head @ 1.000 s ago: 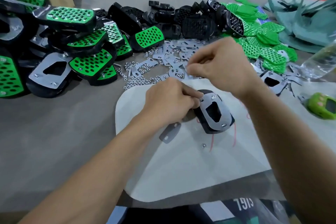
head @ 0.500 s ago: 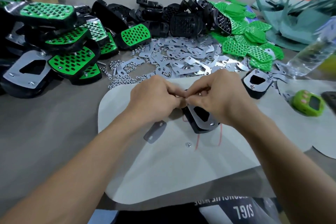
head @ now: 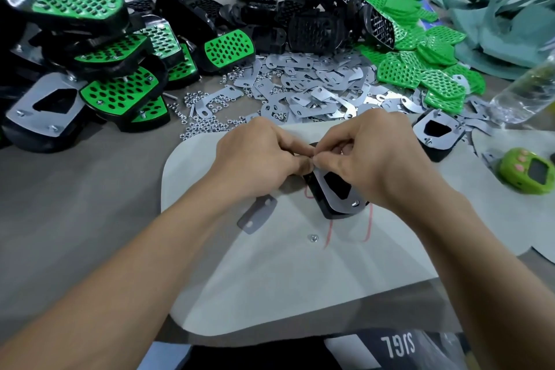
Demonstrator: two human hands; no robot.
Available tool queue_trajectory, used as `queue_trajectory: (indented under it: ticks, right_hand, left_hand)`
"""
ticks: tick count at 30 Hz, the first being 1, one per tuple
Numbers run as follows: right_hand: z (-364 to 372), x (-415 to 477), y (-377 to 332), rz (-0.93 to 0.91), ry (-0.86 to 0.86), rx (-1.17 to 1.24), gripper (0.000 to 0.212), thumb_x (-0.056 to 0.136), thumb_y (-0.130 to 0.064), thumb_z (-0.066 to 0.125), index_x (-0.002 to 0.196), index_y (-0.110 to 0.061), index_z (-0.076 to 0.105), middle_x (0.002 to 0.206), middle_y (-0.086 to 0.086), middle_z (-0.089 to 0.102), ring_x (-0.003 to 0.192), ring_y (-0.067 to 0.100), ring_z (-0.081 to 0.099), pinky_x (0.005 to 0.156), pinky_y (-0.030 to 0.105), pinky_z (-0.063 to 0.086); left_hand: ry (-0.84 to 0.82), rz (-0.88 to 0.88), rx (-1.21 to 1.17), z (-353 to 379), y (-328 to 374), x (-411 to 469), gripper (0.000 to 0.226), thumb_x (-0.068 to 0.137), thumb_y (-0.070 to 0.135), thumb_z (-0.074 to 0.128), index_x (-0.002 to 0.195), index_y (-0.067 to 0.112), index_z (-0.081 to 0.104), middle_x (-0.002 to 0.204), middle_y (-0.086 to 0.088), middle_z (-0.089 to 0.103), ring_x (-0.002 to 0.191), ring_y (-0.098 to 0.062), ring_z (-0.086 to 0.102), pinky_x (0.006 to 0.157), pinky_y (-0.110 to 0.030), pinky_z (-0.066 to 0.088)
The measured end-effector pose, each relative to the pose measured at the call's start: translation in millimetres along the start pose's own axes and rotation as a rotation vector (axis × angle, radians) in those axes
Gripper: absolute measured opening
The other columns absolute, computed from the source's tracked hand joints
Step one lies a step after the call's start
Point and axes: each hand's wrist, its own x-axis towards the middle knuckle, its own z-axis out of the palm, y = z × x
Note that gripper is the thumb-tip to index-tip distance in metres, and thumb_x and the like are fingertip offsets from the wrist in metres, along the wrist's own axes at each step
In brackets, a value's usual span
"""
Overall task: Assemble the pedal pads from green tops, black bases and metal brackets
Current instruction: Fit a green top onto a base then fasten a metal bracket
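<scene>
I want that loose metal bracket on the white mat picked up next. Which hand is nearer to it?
Left. The left hand is right beside the loose bracket; the right hand is farther right, beyond the pedal pad.

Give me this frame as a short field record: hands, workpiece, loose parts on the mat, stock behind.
left hand: pinches pedal pad at its top edge
right hand: pinches same edge, fingertips meeting the left's
workpiece: pedal pad, metal plate facing up, on white mat
loose on mat: one metal bracket, one nut
stock behind: bracket pile, green tops, black bases, finished pads
</scene>
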Motion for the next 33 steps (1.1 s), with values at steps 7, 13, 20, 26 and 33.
queue_trajectory:
  ticks: [7, 13, 20, 26, 33]
  right_hand:
    - [0.3, -0.5, 0.3, 0.031, 0.001, 0.014, 0.021, 0.075, -0.028, 0.082, 0.060, -0.037, 0.070, 0.057, -0.025, 0.061, 0.063, -0.006, 0.057, 0.056, 0.009, 0.044]
    - [-0.6, -0.4, 0.1, 0.042, -0.015, 0.071, 0.035, 0.078, -0.015, 0.081, 0.058, -0.040, 0.067, 0.042, -0.025, 0.053, 0.050, -0.006, 0.054, 0.049, 0.006, 0.038]
    - [-0.3, 0.9, 0.7, 0.064, -0.007, 0.087, 0.024, 0.074, -0.017, 0.082, 0.061, -0.036, 0.074, 0.057, -0.025, 0.064, 0.061, -0.004, 0.061, 0.053, 0.008, 0.045]
    - [0.9, 4.5, 0.7, 0.020, 0.005, -0.045, 0.011, 0.071, -0.031, 0.083, 0.064, -0.031, 0.075, 0.054, -0.013, 0.065, 0.063, 0.004, 0.061, 0.061, 0.014, 0.048]
    - [-9.4, -5.0, 6.2, 0.014, 0.009, 0.021, 0.015, 0.068, -0.026, 0.085, 0.061, -0.027, 0.072, 0.046, -0.021, 0.054, 0.052, 0.000, 0.052, 0.047, 0.009, 0.036]
  left_hand:
    - [-0.019, -0.012, -0.043, -0.1, 1.3, -1.5, 0.016, 0.075, 0.045, 0.082, 0.081, 0.059, 0.076, 0.061, 0.022, 0.070, 0.040, 0.004, 0.059, 0.056, -0.024, 0.045]
    - [-0.019, -0.003, -0.022, -0.3, 0.4, -1.0, 0.017, 0.074, 0.048, 0.082, 0.085, 0.060, 0.076, 0.064, 0.029, 0.069, 0.046, 0.013, 0.056, 0.060, -0.025, 0.047]
    - [0.005, 0.014, 0.011, -1.5, 1.1, -0.4, 0.023, 0.073, 0.052, 0.082, 0.075, 0.071, 0.067, 0.064, 0.034, 0.066, 0.068, 0.021, 0.054, 0.056, -0.022, 0.035]
    - [0.008, 0.023, 0.010, -0.7, 0.2, 0.4, 0.028, 0.075, 0.050, 0.082, 0.072, 0.073, 0.065, 0.064, 0.030, 0.068, 0.064, 0.016, 0.059, 0.056, -0.023, 0.038]
    - [0.006, 0.025, 0.002, 0.1, -2.0, 2.6, 0.018, 0.073, 0.052, 0.082, 0.069, 0.064, 0.070, 0.064, 0.038, 0.064, 0.074, 0.012, 0.057, 0.060, -0.024, 0.035]
